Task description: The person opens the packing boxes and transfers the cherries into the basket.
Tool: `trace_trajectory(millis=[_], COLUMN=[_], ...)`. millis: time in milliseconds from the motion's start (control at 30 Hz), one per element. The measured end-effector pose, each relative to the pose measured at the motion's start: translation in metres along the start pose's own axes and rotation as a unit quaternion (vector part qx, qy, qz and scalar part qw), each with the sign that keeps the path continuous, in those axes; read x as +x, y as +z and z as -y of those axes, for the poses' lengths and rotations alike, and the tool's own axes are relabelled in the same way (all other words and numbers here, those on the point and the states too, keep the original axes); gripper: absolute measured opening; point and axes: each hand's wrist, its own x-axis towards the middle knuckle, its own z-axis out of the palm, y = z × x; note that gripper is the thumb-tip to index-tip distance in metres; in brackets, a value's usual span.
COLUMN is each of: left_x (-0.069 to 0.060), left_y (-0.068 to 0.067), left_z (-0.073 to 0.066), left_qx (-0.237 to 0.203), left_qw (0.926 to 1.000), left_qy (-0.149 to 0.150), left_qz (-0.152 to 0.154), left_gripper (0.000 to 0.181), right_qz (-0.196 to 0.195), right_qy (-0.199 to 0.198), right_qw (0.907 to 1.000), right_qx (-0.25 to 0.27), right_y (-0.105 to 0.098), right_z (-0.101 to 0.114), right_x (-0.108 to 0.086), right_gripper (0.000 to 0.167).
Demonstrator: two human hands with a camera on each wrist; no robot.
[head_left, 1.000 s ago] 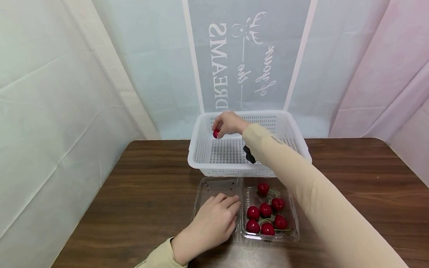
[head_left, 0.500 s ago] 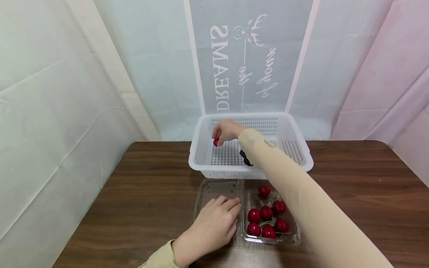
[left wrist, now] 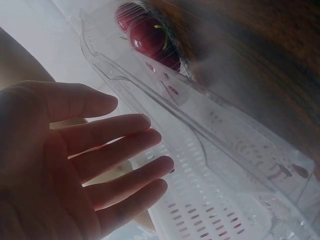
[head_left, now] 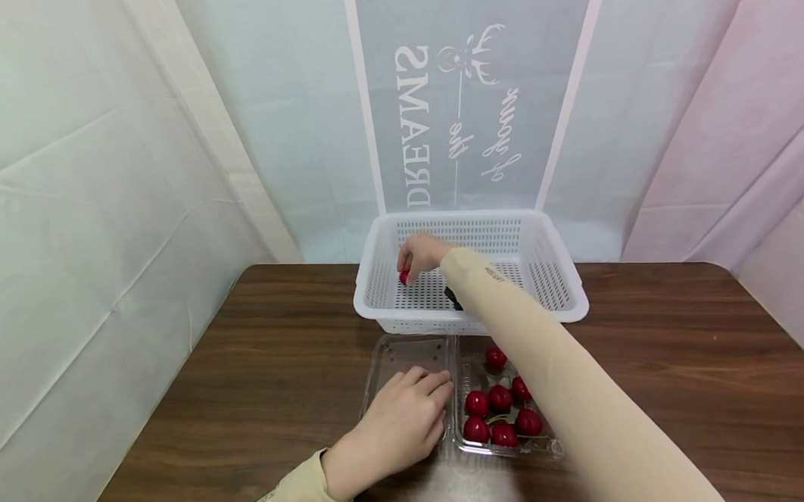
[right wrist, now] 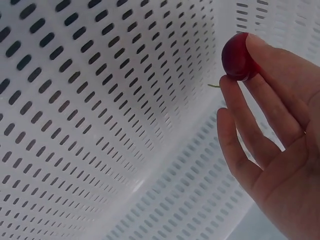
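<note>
A red cherry [right wrist: 237,56] is pinched between the thumb and fingertips of my right hand [right wrist: 280,120]; in the head view that hand [head_left: 421,254] is inside the left part of the white perforated basket [head_left: 570,276]. My left hand [head_left: 402,416] rests over the lid half [head_left: 407,351] of the clear plastic box, fingers relaxed; the left wrist view shows this hand [left wrist: 95,155] with fingers spread beside the clear plastic edge. Several cherries [head_left: 501,398] with green stems lie in the box's right half, partly hidden by my right sleeve.
The basket stands at the back of the brown wooden table [head_left: 271,349], close to a pale printed curtain [head_left: 477,126]. White cloth [head_left: 100,221] hangs at the left. My right forearm [head_left: 572,371] crosses over the box and the basket's front rim.
My right hand has moved lower into the basket with the cherry in its fingers, and its forearm has shifted slightly left. The left hand has stayed on the lid.
</note>
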Motion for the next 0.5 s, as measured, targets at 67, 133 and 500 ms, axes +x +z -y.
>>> trace_trajectory(millis=[67, 133, 500], left_x=[0.000, 0.000, 0.000], left_y=[0.000, 0.000, -0.002], left_z=[0.000, 0.000, 0.000], left_qx=[0.001, 0.001, 0.001], left_qw=[1.0000, 1.0000, 1.0000], left_qy=[0.000, 0.000, 0.004], left_qz=[0.000, -0.001, 0.003], left_gripper=[0.028, 0.028, 0.029], right_qz=[0.001, 0.003, 0.015], right_qy=[0.000, 0.001, 0.001], right_qw=[1.0000, 1.0000, 0.9999], right_qx=[0.000, 0.000, -0.001], right_y=[0.001, 0.003, 0.012], right_z=[0.000, 0.000, -0.004], right_x=[0.001, 0.003, 0.010], right_gripper=[0.038, 0.037, 0.034])
